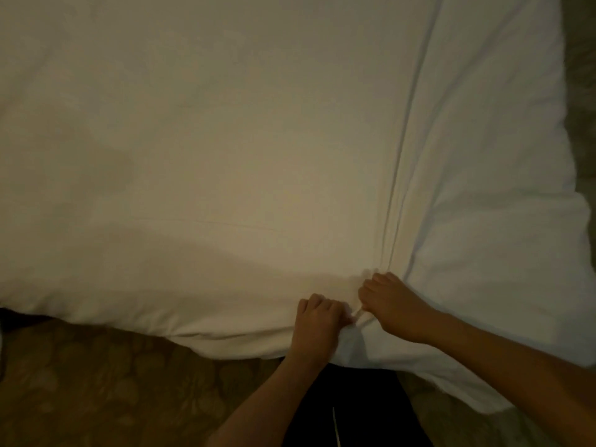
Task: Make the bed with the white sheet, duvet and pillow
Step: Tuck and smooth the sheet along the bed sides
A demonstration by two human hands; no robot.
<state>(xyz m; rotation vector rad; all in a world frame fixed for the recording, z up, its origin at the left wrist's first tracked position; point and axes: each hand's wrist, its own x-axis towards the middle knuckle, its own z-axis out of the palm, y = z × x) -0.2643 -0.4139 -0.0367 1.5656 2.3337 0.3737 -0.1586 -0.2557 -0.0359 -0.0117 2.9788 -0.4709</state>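
A white duvet [225, 140] covers nearly the whole view, spread flat over the bed. A long crease [406, 130] runs from the top right down to the near edge. At that near edge my left hand [317, 324] and my right hand [392, 304] sit close together, each with fingers curled round a bunched fold of the white cloth. The cloth gathers into tight pleats between the two hands. The duvet's right part [500, 253] hangs over the bed's side toward the floor. No pillow is in view.
Patterned brown carpet [96, 382] lies along the near edge of the bed and in a strip at the far right [583, 91]. My dark trousers [354, 408] stand right against the bed's edge.
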